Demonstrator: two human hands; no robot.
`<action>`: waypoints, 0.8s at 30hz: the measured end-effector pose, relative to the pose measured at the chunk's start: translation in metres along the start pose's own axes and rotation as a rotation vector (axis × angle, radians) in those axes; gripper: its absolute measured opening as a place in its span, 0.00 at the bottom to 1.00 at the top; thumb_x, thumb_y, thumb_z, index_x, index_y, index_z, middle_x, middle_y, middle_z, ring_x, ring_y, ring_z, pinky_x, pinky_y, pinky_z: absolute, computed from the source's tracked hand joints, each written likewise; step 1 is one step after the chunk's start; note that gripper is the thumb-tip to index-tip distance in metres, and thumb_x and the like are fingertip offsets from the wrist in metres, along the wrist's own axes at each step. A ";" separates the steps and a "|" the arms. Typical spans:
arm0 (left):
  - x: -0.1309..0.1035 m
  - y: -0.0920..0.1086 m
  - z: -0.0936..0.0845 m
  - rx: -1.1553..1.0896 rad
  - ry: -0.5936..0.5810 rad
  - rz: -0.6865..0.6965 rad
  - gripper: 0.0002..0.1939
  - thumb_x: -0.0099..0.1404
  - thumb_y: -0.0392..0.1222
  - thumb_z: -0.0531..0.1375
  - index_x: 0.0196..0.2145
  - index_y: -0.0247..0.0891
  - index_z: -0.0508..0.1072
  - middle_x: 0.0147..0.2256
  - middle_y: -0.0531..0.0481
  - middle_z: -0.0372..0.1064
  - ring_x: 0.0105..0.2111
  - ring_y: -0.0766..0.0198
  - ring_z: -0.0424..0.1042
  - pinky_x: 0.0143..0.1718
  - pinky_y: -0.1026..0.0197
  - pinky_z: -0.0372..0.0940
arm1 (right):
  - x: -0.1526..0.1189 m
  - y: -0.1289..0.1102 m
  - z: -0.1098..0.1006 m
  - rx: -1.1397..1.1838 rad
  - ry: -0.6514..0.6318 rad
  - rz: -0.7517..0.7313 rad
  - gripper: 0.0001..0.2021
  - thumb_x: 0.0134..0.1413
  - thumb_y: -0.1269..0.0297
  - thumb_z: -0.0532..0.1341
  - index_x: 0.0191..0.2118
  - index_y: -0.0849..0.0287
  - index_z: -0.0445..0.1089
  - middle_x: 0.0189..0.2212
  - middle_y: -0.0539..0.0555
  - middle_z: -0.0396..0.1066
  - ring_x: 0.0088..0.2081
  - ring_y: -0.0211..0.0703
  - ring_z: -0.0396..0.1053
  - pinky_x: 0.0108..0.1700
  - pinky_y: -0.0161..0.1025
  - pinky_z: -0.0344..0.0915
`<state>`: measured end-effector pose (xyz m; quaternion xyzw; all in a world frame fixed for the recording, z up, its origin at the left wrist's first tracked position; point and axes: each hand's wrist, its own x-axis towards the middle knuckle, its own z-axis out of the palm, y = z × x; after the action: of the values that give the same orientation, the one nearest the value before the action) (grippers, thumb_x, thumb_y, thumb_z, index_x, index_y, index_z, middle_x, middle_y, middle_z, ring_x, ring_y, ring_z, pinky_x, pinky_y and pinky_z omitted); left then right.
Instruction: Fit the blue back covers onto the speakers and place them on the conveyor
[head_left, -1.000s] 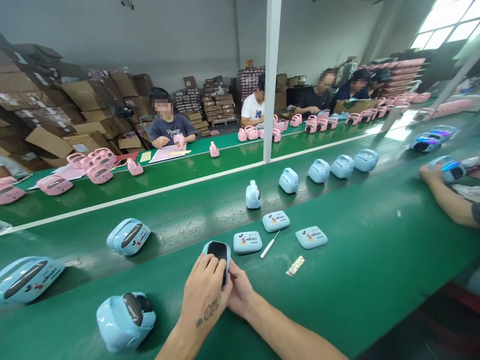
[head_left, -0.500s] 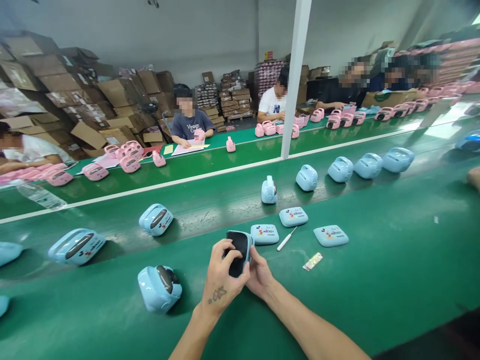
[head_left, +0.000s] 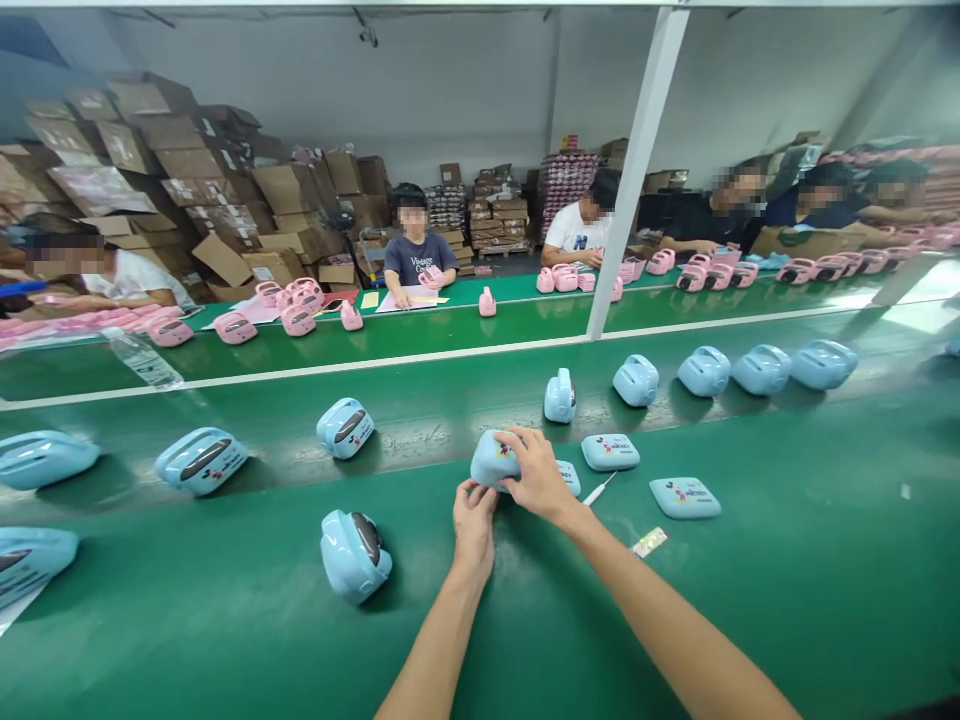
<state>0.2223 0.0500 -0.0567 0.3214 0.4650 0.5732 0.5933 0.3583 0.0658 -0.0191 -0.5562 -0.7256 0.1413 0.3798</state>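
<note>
Both my hands hold a light blue plastic cover [head_left: 489,461] with a cartoon mouse print, tilted just above the green work surface. My right hand [head_left: 538,478] grips its right side, fingers over the top and thumb beneath. My left hand [head_left: 475,522] is closed at its lower edge; the fingertips are partly hidden under it. Just behind my right hand lies a partly covered printed cover [head_left: 570,477]. Two more printed covers, one farther back [head_left: 610,452] and one to the right [head_left: 685,497], lie flat. A thin white-handled screwdriver [head_left: 598,491] rests near them.
A blue handled case [head_left: 355,557] stands left of my hands. Several similar cases [head_left: 705,371] line the conveyor behind. A small pale strip [head_left: 649,542] lies beside my right forearm. A white post [head_left: 637,170] rises beyond, with people handling pink cases [head_left: 298,318] across the line.
The cover has turned over: its dark inside faced me earlier, now its printed blue outside shows. My right hand has come over its top; my left has dropped below. The view has shifted.
</note>
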 end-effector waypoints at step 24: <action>0.066 0.028 -0.041 0.572 -0.516 0.149 0.45 0.40 0.41 0.77 0.56 0.38 0.69 0.49 0.43 0.75 0.51 0.47 0.74 0.56 0.47 0.67 | 0.052 0.025 -0.011 0.000 -0.556 -0.139 0.48 0.36 0.57 0.77 0.66 0.57 0.63 0.61 0.62 0.68 0.61 0.59 0.66 0.63 0.52 0.60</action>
<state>0.1673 0.1126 -0.0579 0.6401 0.4170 0.3622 0.5340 0.3788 0.1196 -0.0065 -0.4451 -0.8382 0.2621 0.1748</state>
